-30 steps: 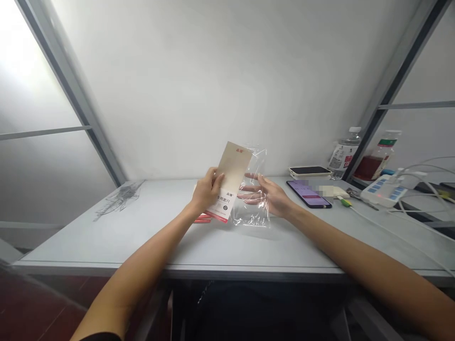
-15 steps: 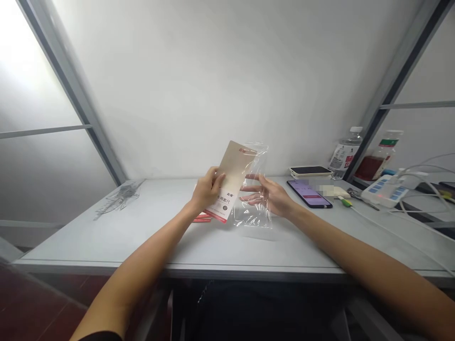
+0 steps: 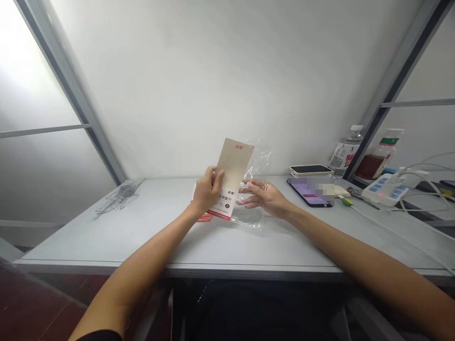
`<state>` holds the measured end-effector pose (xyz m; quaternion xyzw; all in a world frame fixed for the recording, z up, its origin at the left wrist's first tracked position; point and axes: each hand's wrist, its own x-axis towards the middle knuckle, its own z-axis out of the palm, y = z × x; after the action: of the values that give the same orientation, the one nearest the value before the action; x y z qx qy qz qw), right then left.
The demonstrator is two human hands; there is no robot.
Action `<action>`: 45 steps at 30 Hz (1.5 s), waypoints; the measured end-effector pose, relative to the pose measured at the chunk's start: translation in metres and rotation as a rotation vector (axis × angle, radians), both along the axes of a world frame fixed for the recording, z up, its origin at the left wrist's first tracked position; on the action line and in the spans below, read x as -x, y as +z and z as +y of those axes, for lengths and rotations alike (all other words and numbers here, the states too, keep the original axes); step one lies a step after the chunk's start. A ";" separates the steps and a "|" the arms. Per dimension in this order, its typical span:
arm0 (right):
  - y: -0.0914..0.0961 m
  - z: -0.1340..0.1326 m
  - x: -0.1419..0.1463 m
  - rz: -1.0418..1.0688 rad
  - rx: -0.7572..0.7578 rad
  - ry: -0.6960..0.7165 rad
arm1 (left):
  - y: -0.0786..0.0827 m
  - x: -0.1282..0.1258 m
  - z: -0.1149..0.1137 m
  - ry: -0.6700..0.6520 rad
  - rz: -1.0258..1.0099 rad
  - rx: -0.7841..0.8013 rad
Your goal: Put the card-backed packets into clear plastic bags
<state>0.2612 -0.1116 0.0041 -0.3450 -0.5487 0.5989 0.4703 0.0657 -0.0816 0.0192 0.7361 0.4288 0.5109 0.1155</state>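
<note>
My left hand (image 3: 208,189) is closed around a tilted card sleeve (image 3: 232,158), beige above and white below, with red print and a red bottom edge. Beside the card, a clear plastic bag (image 3: 249,219) hangs over the desk and catches the light. A small white round button (image 3: 242,184) shows on the bag's left part. My right hand (image 3: 268,196) is at the bag, thumb and forefinger pinched together near the button, the other fingers curved behind the film. Red-edged packs (image 3: 204,218) lie under my left hand, partly hidden by it.
To the right on the desk (image 3: 142,246) lie a lit phone (image 3: 307,192), another phone (image 3: 311,170) and a white power strip (image 3: 386,189) with cables. A water bottle (image 3: 345,149) and a bottle of dark red liquid (image 3: 378,156) stand behind. A sketch (image 3: 119,196) marks the left side.
The card has tilted a little and shifted left. My right hand has moved slightly left, its spread fingers drawing together at the bag. The bag has turned and its button shows.
</note>
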 end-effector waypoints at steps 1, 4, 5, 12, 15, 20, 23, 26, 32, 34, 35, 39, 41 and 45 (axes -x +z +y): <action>0.000 0.000 0.000 0.005 0.004 -0.001 | 0.000 0.000 -0.001 0.004 0.007 -0.011; -0.002 0.001 0.000 0.020 0.015 0.003 | 0.001 0.000 -0.002 0.022 0.036 -0.040; -0.002 0.001 0.000 0.019 0.017 0.007 | 0.001 0.000 -0.002 0.030 0.045 -0.047; -0.001 -0.001 -0.001 -0.010 0.024 0.037 | 0.002 0.001 -0.003 0.063 0.074 -0.084; -0.001 -0.001 0.000 -0.017 0.014 0.044 | 0.003 0.002 -0.005 0.052 0.055 -0.102; -0.003 -0.001 0.003 -0.070 -0.022 0.033 | 0.004 0.001 -0.007 0.037 -0.008 -0.074; -0.005 -0.002 0.006 -0.095 -0.025 0.035 | 0.002 0.000 -0.006 0.031 -0.014 -0.045; -0.007 -0.003 0.008 -0.124 -0.027 0.046 | 0.000 -0.001 -0.006 0.017 -0.028 -0.017; -0.010 -0.003 0.011 -0.180 -0.105 0.091 | -0.002 -0.006 -0.012 -0.128 -0.121 0.067; -0.012 -0.002 0.012 -0.192 -0.118 0.082 | -0.003 -0.009 -0.015 -0.196 -0.137 0.096; -0.012 -0.001 0.012 -0.197 -0.119 0.078 | -0.003 -0.010 -0.016 -0.229 -0.150 0.109; -0.011 0.001 0.010 -0.220 -0.152 0.039 | -0.005 -0.011 -0.013 -0.360 -0.247 0.208; -0.008 0.001 0.007 -0.217 -0.197 -0.018 | -0.005 -0.009 -0.007 -0.431 -0.304 0.318; -0.001 0.004 -0.005 -0.226 -0.288 -0.148 | -0.003 -0.004 0.005 -0.577 -0.318 0.535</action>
<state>0.2664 -0.1078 0.0030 -0.3788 -0.6512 0.4353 0.4929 0.0693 -0.0769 0.0158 0.6821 0.2996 0.4355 0.5054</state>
